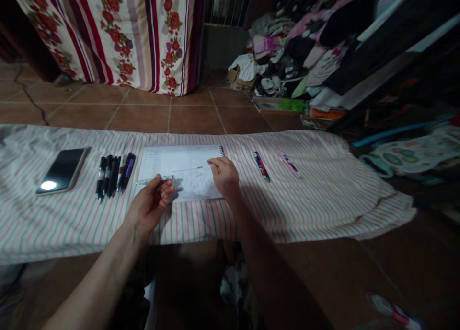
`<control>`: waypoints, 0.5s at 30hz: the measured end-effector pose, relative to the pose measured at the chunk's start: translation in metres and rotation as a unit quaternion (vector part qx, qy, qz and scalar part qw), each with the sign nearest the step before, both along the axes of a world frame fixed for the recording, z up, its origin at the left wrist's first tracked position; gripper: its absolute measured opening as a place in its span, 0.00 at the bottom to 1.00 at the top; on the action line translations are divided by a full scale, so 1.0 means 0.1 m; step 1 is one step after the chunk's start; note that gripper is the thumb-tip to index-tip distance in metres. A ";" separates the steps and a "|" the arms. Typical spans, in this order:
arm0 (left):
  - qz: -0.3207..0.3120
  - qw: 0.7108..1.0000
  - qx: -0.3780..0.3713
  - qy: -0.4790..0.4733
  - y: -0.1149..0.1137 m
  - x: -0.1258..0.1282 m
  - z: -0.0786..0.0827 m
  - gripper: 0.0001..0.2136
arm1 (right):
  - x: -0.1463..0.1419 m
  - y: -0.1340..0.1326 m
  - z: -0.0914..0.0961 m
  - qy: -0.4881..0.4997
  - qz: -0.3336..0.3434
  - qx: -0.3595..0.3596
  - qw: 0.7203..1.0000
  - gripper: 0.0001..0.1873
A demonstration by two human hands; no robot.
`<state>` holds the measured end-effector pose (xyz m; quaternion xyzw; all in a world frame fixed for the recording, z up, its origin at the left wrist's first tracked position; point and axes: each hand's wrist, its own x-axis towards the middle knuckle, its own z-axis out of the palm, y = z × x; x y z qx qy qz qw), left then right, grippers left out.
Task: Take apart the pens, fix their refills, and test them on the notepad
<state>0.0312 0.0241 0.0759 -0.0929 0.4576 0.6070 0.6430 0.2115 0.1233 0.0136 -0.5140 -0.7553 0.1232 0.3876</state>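
A spiral notebook (179,169) lies open on a striped cloth (305,195), its page covered with pencil scribbles. My left hand (151,203) is closed around a light green pen (154,180) that lies across the page's left edge. On the right part of the page rests my right hand (224,175), fingers curled; what it pinches, if anything, I cannot make out. A thin pencil-like stick (187,169) lies on the page between the hands.
Several dark pens (113,174) lie in a row left of the notebook, beside a phone (63,170). Two more pens (261,166) (288,164) lie to the right. Beyond the tiled floor are a floral curtain (136,32) and piled clothes (294,47).
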 end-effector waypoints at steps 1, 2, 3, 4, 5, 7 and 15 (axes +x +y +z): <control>-0.001 1.000 0.002 0.008 0.00 0.00 0.00 0.12 | 0.04 0.02 0.03 -0.003 -0.010 0.006 1.000 0.14; -0.002 1.000 0.004 0.019 0.00 -0.01 0.00 0.12 | 0.08 0.05 0.06 0.002 -0.026 0.010 1.000 0.15; -0.003 1.000 0.004 0.028 0.00 -0.02 0.01 0.13 | 0.14 0.08 0.09 0.016 -0.054 0.014 0.998 0.16; -0.006 0.999 0.003 0.033 0.00 -0.02 0.01 0.13 | 0.20 0.11 0.11 0.023 -0.073 0.015 0.997 0.17; -0.008 0.999 0.000 0.035 0.00 -0.03 0.01 0.13 | 0.25 0.13 0.13 0.027 -0.091 0.015 0.995 0.18; -0.011 0.999 -0.003 0.038 0.00 -0.05 0.01 0.13 | 0.33 0.16 0.15 0.031 -0.109 0.009 0.994 0.18; -0.012 0.998 0.002 0.055 -0.02 -0.07 0.00 0.12 | 0.34 0.18 0.10 0.036 -0.101 -0.019 0.994 0.16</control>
